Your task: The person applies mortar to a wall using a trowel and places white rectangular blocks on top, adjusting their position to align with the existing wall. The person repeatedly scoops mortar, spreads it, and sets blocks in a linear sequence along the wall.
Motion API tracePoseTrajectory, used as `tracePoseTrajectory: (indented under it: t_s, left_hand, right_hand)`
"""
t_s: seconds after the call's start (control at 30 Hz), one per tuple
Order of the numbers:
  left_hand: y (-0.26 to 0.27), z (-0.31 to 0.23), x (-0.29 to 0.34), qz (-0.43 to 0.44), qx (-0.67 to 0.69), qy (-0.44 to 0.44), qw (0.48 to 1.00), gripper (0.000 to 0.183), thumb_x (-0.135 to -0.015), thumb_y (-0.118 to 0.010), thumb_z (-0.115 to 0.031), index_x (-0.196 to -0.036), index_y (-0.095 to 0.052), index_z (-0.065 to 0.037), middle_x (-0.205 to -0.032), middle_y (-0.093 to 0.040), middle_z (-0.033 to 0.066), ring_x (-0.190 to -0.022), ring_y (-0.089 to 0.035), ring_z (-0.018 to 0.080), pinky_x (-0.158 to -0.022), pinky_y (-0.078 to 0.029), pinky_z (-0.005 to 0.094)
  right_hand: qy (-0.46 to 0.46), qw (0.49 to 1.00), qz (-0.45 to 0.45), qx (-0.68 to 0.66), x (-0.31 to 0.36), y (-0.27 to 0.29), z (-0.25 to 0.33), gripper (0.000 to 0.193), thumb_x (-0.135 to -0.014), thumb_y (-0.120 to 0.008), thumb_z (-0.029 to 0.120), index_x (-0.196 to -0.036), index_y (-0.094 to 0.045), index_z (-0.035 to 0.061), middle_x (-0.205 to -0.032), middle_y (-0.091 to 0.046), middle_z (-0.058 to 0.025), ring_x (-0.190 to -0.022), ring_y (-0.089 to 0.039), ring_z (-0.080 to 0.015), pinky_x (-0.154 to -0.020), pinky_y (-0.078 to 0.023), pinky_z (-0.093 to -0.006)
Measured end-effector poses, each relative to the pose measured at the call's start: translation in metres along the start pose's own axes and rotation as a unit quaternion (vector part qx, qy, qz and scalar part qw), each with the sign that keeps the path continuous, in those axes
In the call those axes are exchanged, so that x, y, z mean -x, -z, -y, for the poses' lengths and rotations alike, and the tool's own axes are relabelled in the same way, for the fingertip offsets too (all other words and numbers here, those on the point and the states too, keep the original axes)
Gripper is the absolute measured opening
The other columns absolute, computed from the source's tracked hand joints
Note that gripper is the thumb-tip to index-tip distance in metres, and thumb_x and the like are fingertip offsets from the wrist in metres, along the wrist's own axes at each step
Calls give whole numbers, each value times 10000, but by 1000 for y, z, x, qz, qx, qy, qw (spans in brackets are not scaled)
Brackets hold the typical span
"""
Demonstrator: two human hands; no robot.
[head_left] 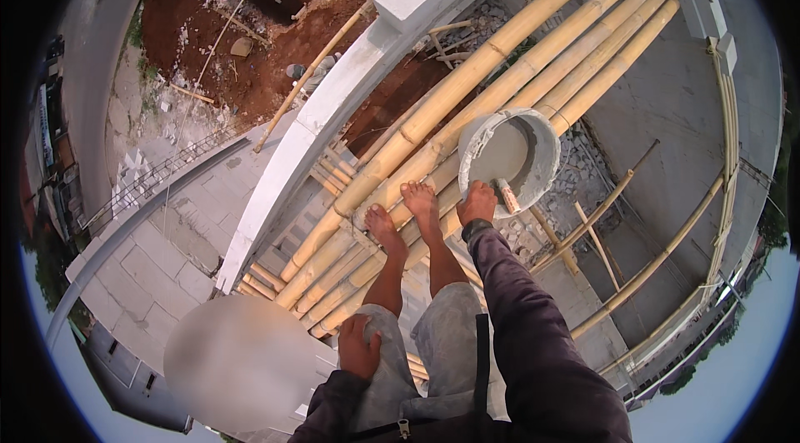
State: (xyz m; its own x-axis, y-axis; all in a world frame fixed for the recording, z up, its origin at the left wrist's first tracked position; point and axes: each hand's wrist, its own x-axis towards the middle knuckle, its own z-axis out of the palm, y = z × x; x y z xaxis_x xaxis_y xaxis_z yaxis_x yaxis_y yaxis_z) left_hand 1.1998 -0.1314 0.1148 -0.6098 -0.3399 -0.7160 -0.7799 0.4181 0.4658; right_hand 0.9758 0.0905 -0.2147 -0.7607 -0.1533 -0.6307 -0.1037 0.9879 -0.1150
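Note:
A round bucket (546,166), its rim crusted with dried cement, stands on the bamboo poles ahead of my right foot. Wet grey mortar (498,153) fills much of what shows inside. My right hand (477,203) is closed on the bucket's near rim, its fingertips partly hidden. Beside that hand, a worn, light tool handle (507,195) sticks out over the rim; the rest of the tool is hidden. My left hand (358,348) lies on my left knee with its fingers loosely spread, holding nothing. Both bare feet (421,201) stand on the poles.
Thick bamboo poles (492,55) form a raised walkway with gaps between them. Along its left runs a pale concrete beam (287,155). Far below are rubble (583,176), red soil (275,47) and paving (158,280). Thinner bamboo rails (658,276) cross at the right.

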Motion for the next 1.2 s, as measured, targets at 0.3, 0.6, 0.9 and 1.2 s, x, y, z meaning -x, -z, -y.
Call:
tracePoseTrajectory:
  t_s: [0.3,0.6,0.9,1.2]
  left_hand:
    - [11,13,5,-20,-68,39,997,387,-798,-697,-163,-1139,-604,-6,-1170,-588,201,-1113,-534,414,-972,-415,503]
    - [-3,84,31,13,-133,92,987,344,-753,-701,-159,-1062,-628,-28,-1128,-615,209,-1101,-546,417,-960,-437,511]
    - [10,96,19,23,-150,97,984,324,-770,-675,-155,-1049,-613,-2,-1116,-602,219,-1093,-535,419,-952,-429,519]
    - [10,92,19,19,-141,93,985,323,-777,-671,-147,-1055,-612,7,-1122,-599,222,-1095,-531,428,-957,-428,518]
  right_hand:
    - [15,996,-48,77,18,-13,-15,360,-851,-574,119,-1203,-617,51,-1162,-636,-228,-1149,-567,-415,-995,-423,-546]
    - [2,996,-1,-88,41,23,8,497,-872,-590,186,-1346,-551,39,-1286,-594,-239,-1243,-525,-411,-1058,-389,-531]
    - [-64,985,-44,152,-20,24,-80,425,-967,-534,276,-1247,-615,-33,-1297,-591,-267,-1252,-539,-398,-1075,-412,-455]
    - [-139,979,148,22,13,85,-91,416,-966,-530,241,-1264,-584,-45,-1273,-610,-265,-1186,-593,-401,-1009,-474,-425]
